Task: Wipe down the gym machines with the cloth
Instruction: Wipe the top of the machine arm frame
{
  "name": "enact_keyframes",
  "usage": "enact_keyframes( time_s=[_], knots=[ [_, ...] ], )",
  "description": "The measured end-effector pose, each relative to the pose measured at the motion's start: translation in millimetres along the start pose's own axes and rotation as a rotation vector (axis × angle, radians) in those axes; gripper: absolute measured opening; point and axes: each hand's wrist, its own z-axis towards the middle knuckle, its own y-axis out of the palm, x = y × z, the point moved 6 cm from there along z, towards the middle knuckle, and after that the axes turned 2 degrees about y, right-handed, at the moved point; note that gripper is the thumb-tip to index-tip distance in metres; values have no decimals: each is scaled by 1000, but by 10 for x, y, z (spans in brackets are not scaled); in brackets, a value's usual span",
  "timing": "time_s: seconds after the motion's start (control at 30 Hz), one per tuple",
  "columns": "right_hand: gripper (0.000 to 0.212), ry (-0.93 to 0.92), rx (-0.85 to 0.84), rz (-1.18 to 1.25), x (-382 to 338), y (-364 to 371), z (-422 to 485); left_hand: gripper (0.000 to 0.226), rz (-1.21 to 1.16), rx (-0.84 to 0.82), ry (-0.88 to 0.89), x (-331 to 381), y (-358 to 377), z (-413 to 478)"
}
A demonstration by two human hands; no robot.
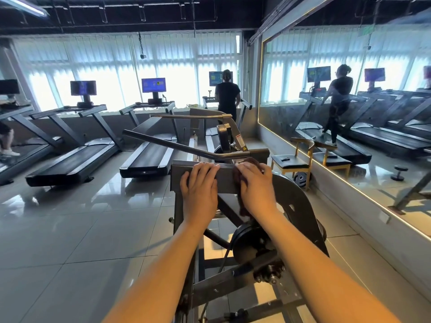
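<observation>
Head view is showing both hands on the grey beam (225, 180) of a plate-loaded machine. Left hand (200, 190) is lying flat on the beam, its grip open and holding nothing. Right hand (256, 190) is pressing the dark cloth (238, 179) onto the beam with near-straight fingers, its grip open rather than curled round it. A tail of cloth is hanging off the near edge.

That tail is probably risking a snag on the weight plate (247, 243) and bolts below. With nothing pinching the cloth, a quick stroke could be leaving it behind or dropping it into the frame. Weight leaning on the left hand could be rocking the beam, if it pivots.

Just beyond, a bent handle bar (163, 143) is crossing above the beam and getting in the way of a long stroke. Farther off, a chair (289, 163) is standing by the mirror (349, 66), treadmills (74, 162) are lining the windows, and a person (227, 96) is standing on one.
</observation>
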Motion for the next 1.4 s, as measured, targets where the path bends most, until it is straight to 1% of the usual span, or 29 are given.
enact_keyframes(
  time_s=[0.07,0.1,0.17,0.27,0.33,0.37,0.43,0.47,0.5,0.57,0.6,0.63,0.73,0.77,0.83,0.87,0.9,0.97,1.07,1.13,1.2,1.27,1.33,1.4],
  knots=[
    [44,120,38,-1,87,-14,-22,41,0,-3,-9,32,-9,-3],
    [45,138,47,-15,32,23,-27,41,-5,0,-15,50,-12,-7],
    [44,111,38,17,-168,142,-32,40,-25,1,-23,81,-19,-5],
    [39,-7,2,127,-377,190,-95,40,-26,-15,-13,92,-29,-11],
    [43,-40,-8,90,-288,113,-115,40,-18,-23,-4,86,-48,-10],
    [47,-6,4,63,-183,59,-115,40,-11,-30,-1,85,-51,-12],
    [52,135,36,40,-5,-24,-108,40,3,-43,1,92,-46,-22],
    [53,158,46,19,-10,-34,-115,41,6,-47,-4,96,-48,-20],
    [54,116,44,-2,-90,-34,-122,42,4,-56,-11,91,-42,-8],
    [50,-97,-3,8,-276,45,-204,43,-26,-86,-20,91,-33,-14],
    [44,-170,-16,36,-296,98,-275,43,-69,-98,-28,92,-40,-32],
    [39,-164,-7,84,-239,122,-361,44,-144,-108,-48,90,-58,-71],
    [31,86,119,265,72,73,-640,43,-384,-138,-132,111,-84,-351],
    [29,132,126,303,104,81,-715,41,-452,-183,-166,142,-47,-480],
    [26,164,102,380,53,106,-744,41,-607,-315,-230,235,81,-691],
    [25,159,77,419,-1,118,-717,43,-688,-351,-273,270,129,-765],
    [26,147,45,445,-71,130,-679,44,-763,-355,-323,284,151,-803],
    [27,119,-13,482,-199,159,-614,44,-823,-285,-391,253,120,-785],
    [32,59,-46,515,-325,185,-579,43,-758,-149,-385,151,9,-682],
    [33,22,-74,511,-338,215,-544,48,-727,-85,-392,110,-49,-607],
    [33,-23,-93,469,-313,233,-498,54,-681,-49,-357,81,-97,-561],
    [34,-78,-49,363,-215,207,-420,56,-580,-11,-295,43,-141,-512],
    [37,-106,50,238,-32,141,-299,55,-435,51,-247,-6,-170,-456],
    [39,-112,77,165,138,86,-156,55,-280,92,-215,-4,-160,-400]
  ],
)
